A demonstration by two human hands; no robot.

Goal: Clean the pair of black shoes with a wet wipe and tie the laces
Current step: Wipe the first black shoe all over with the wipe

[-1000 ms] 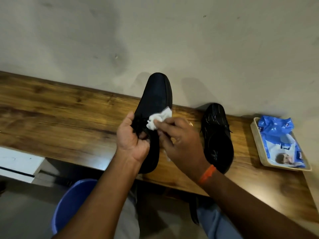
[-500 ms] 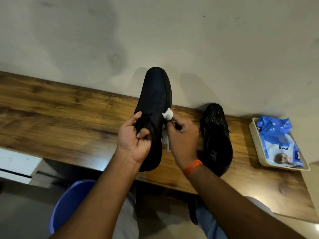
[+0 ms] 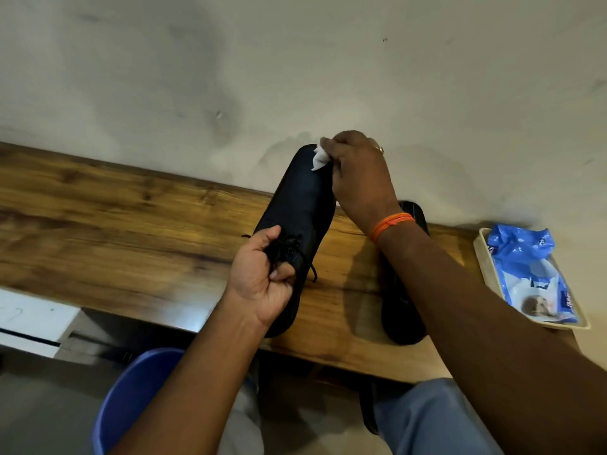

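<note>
I hold one black shoe (image 3: 295, 205) up above the wooden table (image 3: 131, 231), toe pointing toward the wall. My left hand (image 3: 262, 284) grips it at the laced part, fingers curled round the loose black laces. My right hand (image 3: 358, 175) pinches a crumpled white wet wipe (image 3: 319, 158) against the shoe's toe. The second black shoe (image 3: 402, 307) lies on the table to the right, mostly hidden behind my right forearm.
A beige tray (image 3: 486, 257) at the table's right end holds a blue pack of wet wipes (image 3: 532, 274). The wall runs right behind the table. A blue chair seat (image 3: 131, 399) shows below the table's front edge, and a white drawer front (image 3: 29, 320) at lower left.
My right hand has slid the wipe from the shoe's laced middle up to its toe. The left hand keeps its grip on the shoe.
</note>
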